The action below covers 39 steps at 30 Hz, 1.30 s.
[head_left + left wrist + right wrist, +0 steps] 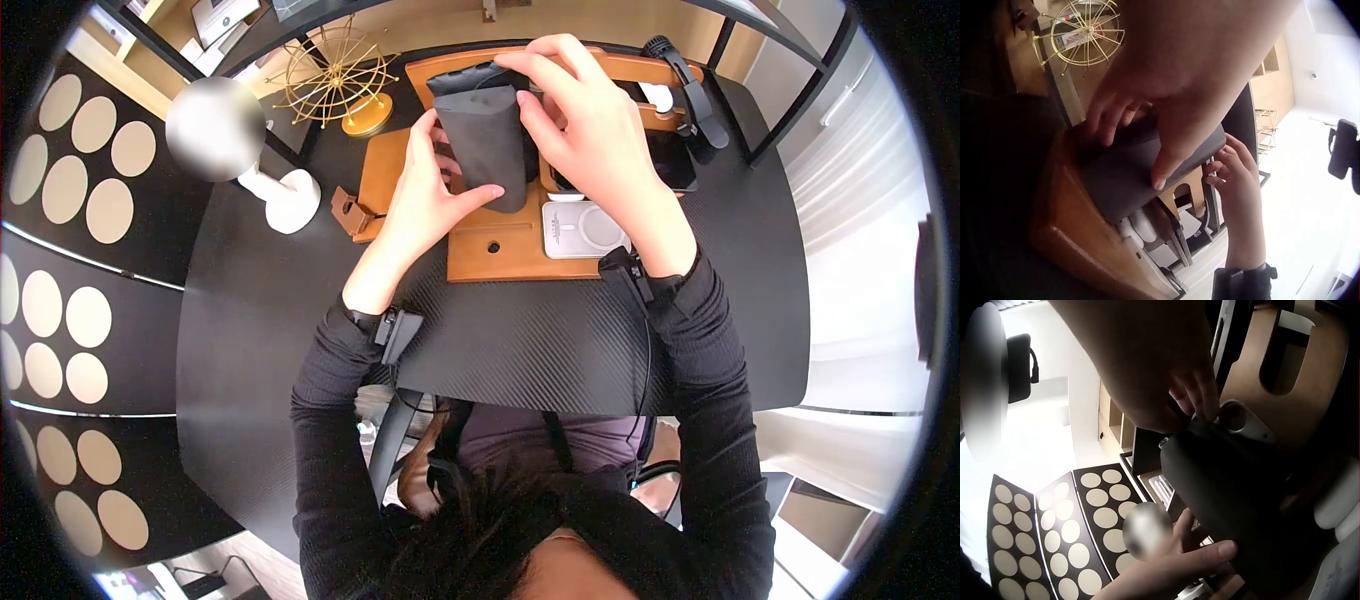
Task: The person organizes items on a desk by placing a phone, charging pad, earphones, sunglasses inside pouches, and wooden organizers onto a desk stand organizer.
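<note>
Holding a dark grey pouch (487, 140) above the wooden organiser (500, 250), both hands work it at once. The left hand (430, 195) has its thumb pressed across the pouch's lower front and its fingers curled behind; the right hand (585, 125) pinches the pouch's top edge, nearest the organiser's raised back rail.

Risks, judged from this grip: the pouch is soft and is held only at its bottom and top edge, so if the right hand's pinch slips, it could fold over and spill whatever is inside onto the organiser. Dropping it could also knock the white charger pad (585, 228), which sits on the organiser just below the right wrist.

Counting, near to far from the organiser: one pouch, two hands, one charger pad, one dark phone-like slab (672, 160) at the organiser's right end, one white lamp base (285, 195) to its left on the bench (560, 340), one gold wire ornament (340, 75) beyond its left corner.
</note>
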Motion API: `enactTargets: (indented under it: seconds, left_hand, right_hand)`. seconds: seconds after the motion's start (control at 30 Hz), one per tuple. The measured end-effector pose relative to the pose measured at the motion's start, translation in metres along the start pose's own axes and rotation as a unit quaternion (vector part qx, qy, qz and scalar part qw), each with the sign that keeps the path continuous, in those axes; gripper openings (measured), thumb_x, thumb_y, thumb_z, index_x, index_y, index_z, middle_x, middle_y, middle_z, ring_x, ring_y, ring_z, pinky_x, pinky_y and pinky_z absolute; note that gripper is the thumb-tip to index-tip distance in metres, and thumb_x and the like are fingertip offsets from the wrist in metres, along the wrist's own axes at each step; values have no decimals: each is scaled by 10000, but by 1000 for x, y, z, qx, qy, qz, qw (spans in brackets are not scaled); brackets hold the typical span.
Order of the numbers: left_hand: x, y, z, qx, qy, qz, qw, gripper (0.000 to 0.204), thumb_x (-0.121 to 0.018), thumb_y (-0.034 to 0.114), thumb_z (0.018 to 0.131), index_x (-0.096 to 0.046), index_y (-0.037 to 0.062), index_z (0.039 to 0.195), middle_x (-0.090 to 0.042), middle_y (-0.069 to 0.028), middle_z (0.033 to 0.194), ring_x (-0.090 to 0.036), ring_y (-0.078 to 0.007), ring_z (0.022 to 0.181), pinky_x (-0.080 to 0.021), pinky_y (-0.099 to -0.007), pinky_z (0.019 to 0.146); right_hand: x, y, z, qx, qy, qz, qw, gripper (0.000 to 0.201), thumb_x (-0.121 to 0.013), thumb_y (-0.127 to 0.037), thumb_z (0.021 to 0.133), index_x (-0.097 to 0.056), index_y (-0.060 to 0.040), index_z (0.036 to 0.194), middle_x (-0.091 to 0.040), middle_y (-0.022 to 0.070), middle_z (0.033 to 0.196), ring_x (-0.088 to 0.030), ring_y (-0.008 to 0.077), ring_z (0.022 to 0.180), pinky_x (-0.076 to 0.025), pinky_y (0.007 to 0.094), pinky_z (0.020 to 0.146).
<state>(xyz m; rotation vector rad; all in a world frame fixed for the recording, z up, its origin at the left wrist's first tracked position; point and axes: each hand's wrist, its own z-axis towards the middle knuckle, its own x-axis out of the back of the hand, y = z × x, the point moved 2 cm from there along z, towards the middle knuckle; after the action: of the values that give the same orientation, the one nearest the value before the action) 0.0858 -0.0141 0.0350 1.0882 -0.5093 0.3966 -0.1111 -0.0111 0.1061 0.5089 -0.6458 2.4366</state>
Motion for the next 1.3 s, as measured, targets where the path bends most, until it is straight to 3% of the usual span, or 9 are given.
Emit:
enactTargets:
  seconds: [0.17, 0.23, 0.53, 0.67, 0.73, 0.9, 1.03, 1.27, 1.3]
  left_hand:
    - [30, 0, 2, -13, -28, 61, 998, 1015, -891, 240, 667, -284, 46, 1458, -480, -180, 1225, -600, -226, 927, -538, -342, 739]
    - [53, -7, 4, -57, -21, 199, 978, 723, -844, 254, 751, -462, 30, 1322, -555, -148, 1196, -618, -229, 951, -525, -345, 793]
    - [110, -94, -12, 214, -155, 384, 885, 634, -786, 452, 739, -577, 50, 1183, -568, -224, 1152, -627, -379, 1062, -509, -435, 917]
    - [125, -88, -20, 132, -153, 350, 915, 465, -746, 307, 795, -577, 45, 1139, -601, -180, 1074, -675, -309, 921, -550, -372, 788]
    - [137, -79, -24, 251, -168, 179, 936, 313, -629, 137, 832, -558, 40, 1121, -580, -129, 1070, -646, -189, 777, -514, -279, 641]
    - [154, -76, -33, 206, -111, -67, 970, 279, -478, 43, 868, -545, 49, 1139, -586, -38, 940, -607, -108, 672, -448, -197, 541]
    - [137, -40, -39, 164, -212, -237, 934, 369, -493, 47, 813, -546, 9, 1176, -613, -88, 889, -625, -128, 655, -464, -199, 497]
    - [82, -33, -45, 179, -288, -543, 768, 586, -519, 78, 679, -430, -38, 1247, -554, -172, 1028, -627, -182, 677, -532, -216, 396]
    - [77, -28, -46, 172, -318, -575, 734, 623, -512, 62, 668, -417, -39, 1276, -557, -165, 1097, -646, -189, 823, -571, -233, 547]
  right_hand:
    - [1, 2, 0, 17, -5, -9, 1000, 231, -629, -89, 827, -632, -74, 1058, -588, 63, 1043, -665, 283, 811, -546, 400, 706]
    - [2, -1, 0, 16, -8, -18, 1000, 219, -626, -83, 817, -631, -69, 1035, -587, 59, 1036, -664, 277, 796, -544, 399, 697]
    - [7, -28, -2, 37, 5, -2, 999, 197, -637, -84, 799, -631, -70, 995, -582, 39, 995, -660, 240, 768, -536, 356, 646]
    - [3, -40, -6, 101, -1, 19, 995, 191, -645, -85, 789, -608, -69, 976, -563, 56, 940, -653, 239, 760, -535, 357, 615]
    - [-4, -46, -11, 111, -35, 22, 993, 175, -647, -87, 788, -593, -65, 954, -552, 63, 920, -649, 242, 756, -538, 358, 612]
    - [-31, -56, -30, 126, -144, 67, 979, 161, -652, -86, 786, -552, -54, 908, -515, 80, 884, -635, 246, 776, -545, 367, 610]
    - [-41, -60, -37, 140, -161, 95, 972, 298, -691, -88, 778, -570, -62, 1050, -522, 90, 1058, -630, 245, 910, -568, 361, 679]
    - [-41, -69, -41, 162, -227, 182, 943, 303, -676, -100, 815, -572, -116, 1099, -545, 53, 1123, -631, 251, 978, -574, 348, 723]
    - [-39, -70, -40, 148, -221, 190, 945, 262, -669, -113, 818, -577, -115, 1064, -555, 51, 1108, -632, 251, 973, -572, 348, 717]
